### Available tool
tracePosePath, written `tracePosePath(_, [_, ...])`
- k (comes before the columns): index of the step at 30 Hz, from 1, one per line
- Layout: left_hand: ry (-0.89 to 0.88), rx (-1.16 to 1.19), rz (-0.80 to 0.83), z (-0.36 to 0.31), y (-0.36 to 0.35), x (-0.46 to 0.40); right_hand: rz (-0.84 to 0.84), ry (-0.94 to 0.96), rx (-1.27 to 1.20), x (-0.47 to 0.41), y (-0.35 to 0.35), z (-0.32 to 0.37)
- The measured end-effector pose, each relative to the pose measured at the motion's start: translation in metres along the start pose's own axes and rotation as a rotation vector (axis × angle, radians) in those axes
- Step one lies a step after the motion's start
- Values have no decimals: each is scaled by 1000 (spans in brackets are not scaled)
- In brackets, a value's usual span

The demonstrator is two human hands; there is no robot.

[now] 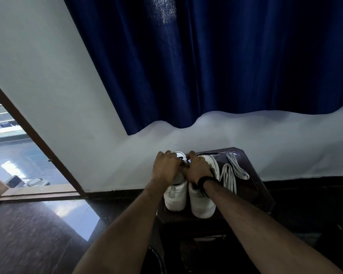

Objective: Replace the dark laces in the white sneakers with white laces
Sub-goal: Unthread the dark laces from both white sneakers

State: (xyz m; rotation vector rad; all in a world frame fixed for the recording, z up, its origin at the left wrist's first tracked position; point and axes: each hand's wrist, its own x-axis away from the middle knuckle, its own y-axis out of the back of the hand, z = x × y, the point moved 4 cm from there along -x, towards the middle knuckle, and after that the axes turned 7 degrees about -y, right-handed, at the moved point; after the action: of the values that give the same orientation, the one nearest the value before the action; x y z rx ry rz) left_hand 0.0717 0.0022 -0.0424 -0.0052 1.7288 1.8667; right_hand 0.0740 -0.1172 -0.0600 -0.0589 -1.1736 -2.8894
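Likely limp, the thin dark lace (183, 164) suits a fingertip pinch; both hands' (167, 168) grip there is hidden.

Dark small table (253, 186) by wall: two white sneakers (201, 202) side by side, white laces (231, 175) right.

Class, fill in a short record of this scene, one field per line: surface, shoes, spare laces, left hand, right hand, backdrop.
surface: small dark table by a white wall
shoes: two white sneakers side by side, heels toward the camera
spare laces: white laces loose on the table, right of the sneakers
left hand: left hand on the left sneaker's lacing area
right hand: right hand beside it, black band on wrist; grip hidden
backdrop: blue curtain above
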Motion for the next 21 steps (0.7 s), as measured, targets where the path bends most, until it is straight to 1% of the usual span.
tracePosePath(1, [136, 29, -69, 7, 5, 2, 0, -7, 12, 0, 0, 0])
tracePosePath(2, [361, 80, -193, 18, 9, 6, 2, -16, 20, 0, 0, -1])
tracePosePath(4, [970, 409, -501, 46, 18, 23, 9, -21, 25, 0, -1, -1])
tracePosePath(5, [1191, 588, -634, 55, 18, 33, 9, -17, 31, 0, -1, -1])
tracePosePath(6, [1340, 703, -681, 63, 14, 38, 6, -17, 36, 0, -1, 0])
tracePosePath(7, [1398, 679, -608, 68, 11, 40, 2, -19, 36, -1, -2, 0])
tracePosePath(8, [1357, 559, -468, 69, 12, 40, 1, -20, 37, 0, -2, 1])
tracePosePath(9, [1226, 416, -346, 68, 13, 36, 3, -20, 38, 0, -1, 1])
tracePosePath(11, [786, 233, -246, 57, 12, 20, 3, -18, 45, 0, -2, 0])
tracePosePath(12, [564, 200, -190, 47, 10, 10, -2, -13, 48, 0, -1, 0])
tracePosePath(13, [356, 159, -97, 35, 7, 1, -6, -10, 45, 0, -1, 0])
tracePosePath(14, [181, 110, 20, 22, 3, -5, -10, -10, 34, 1, -1, 1])
tracePosePath(15, [63, 56, 112, 13, -1, -8, -15, -9, 16, 1, -1, 1])
tracePosePath(16, [6, 6, 166, 6, -2, -9, -19, -7, 0, 2, 0, 2])
tracePosePath(17, [-12, -29, 173, 2, -2, -9, -21, -5, -10, 2, 0, 2])
tracePosePath(19, [-1, -49, 139, 0, -2, -6, -8, -2, -8, 2, -1, 2])
tracePosePath(21, [15, -56, 73, 1, -1, -2, -4, 2, 14, 2, -1, 3])
